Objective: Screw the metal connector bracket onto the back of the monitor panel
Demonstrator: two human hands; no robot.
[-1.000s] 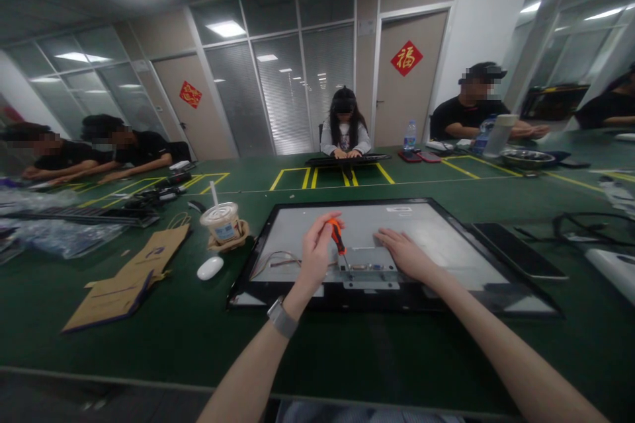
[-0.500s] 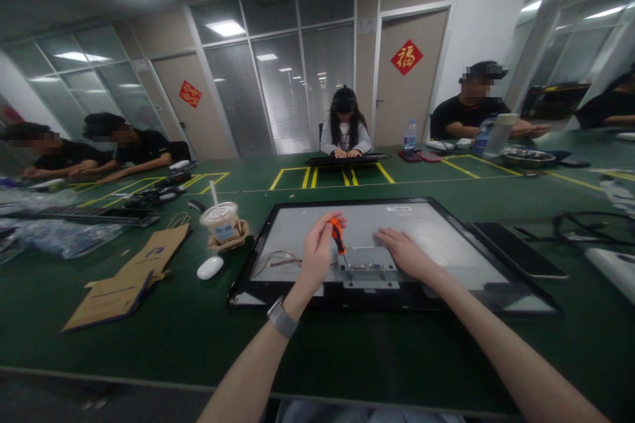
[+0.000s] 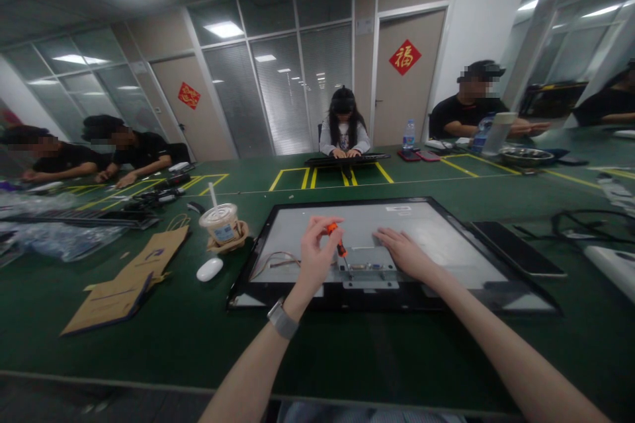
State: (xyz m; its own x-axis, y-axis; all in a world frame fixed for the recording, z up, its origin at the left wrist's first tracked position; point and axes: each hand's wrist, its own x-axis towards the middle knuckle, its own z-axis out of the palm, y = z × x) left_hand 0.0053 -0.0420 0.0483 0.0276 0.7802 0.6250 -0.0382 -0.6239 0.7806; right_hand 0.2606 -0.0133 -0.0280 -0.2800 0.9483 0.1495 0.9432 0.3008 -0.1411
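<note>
A flat screen panel (image 3: 426, 225) with a black frame lies back side up in front of me. My left hand (image 3: 317, 248) grips the orange-and-black handle of a screwdriver (image 3: 341, 248), which leans over a metal bracket (image 3: 370, 258). Its shaft points down at the bracket's left part, near a connector; the exact contact of the tip is too small to tell. Flat on the panel beside the bracket's right end rests my right hand (image 3: 404, 252), fingers stretched out. Thin cables (image 3: 280, 259) run across the panel left of the bracket.
Left of the panel are a lidded drink cup (image 3: 221, 221) in a cardboard holder, a white oval case (image 3: 209, 269) and a paper bag (image 3: 129, 277). On the right lie a black phone (image 3: 516, 248) and black cables (image 3: 595, 221). Several people sit around the green table (image 3: 173, 357).
The fingers of my left hand have shifted around the screwdriver handle, covering more of its top. My right hand has stayed in place. A person at the left has moved a hand on the table.
</note>
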